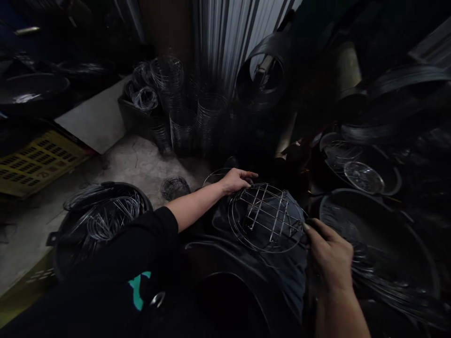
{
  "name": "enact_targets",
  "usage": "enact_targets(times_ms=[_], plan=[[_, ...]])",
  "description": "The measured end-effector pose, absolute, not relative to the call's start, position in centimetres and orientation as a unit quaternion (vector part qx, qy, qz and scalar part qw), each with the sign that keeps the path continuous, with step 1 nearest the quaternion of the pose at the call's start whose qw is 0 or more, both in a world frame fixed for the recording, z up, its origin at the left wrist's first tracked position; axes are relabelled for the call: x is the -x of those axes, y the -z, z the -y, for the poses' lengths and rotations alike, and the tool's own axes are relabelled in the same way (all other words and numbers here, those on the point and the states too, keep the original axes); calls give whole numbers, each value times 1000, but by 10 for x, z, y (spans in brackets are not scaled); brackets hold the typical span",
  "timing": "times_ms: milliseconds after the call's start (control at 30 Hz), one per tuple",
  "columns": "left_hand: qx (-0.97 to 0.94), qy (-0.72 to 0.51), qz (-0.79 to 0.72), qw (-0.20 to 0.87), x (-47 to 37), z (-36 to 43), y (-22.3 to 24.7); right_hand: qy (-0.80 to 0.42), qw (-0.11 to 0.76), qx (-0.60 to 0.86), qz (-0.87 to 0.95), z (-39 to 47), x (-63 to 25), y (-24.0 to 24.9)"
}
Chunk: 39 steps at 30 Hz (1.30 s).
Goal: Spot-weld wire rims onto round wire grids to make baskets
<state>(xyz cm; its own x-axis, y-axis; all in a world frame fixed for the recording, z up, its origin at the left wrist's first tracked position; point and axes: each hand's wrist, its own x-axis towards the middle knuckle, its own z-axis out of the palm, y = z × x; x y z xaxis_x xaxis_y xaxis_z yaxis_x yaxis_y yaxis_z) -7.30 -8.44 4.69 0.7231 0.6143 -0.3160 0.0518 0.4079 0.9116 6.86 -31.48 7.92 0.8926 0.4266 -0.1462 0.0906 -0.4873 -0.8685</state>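
Observation:
A round wire rack [269,213] with a crossed grid is held tilted in front of my body, over dark grey cloth. My right hand [329,251] pinches its right rim between thumb and fingers. At its far left rim is my left hand [237,180], the thumb against the wire and the index finger pointing out to the right. A thin wire ring [214,172] curves out behind my left wrist; most of it is hidden. Whether that ring touches the rack I cannot tell.
To the left, a black tub [146,199] holds wire pieces. On the right are another tub [435,277] with wires and a basin [398,180]. Stacked wire rings [183,126] stand behind, near a wire coil [260,70]. A yellow crate [38,164] lies far left.

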Motion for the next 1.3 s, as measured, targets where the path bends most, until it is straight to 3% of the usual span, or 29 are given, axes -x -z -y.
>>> enact_targets(times_ms=[167, 400, 667, 900, 1167, 1300], plan=[[-524, -155, -312, 777, 73, 87, -52, -273, 557, 780, 83, 317, -68, -74], [-595, -128, -299, 735, 70, 84, -46, -301, 581, 755, 44, 310, -70, -65], [-624, -86, -292, 720, 72, 76, -28, -359, 541, 759, 45, 313, -75, -60], [-674, -16, -231, 701, 83, 68, -40, -427, 488, 759, 55, 317, -69, -68], [-832, 118, -84, 536, 119, 60, -63, -441, 469, 762, 71, 317, -71, -70], [-877, 115, -135, 446, 132, 81, -65, -446, 456, 766, 77, 314, -74, -67]])
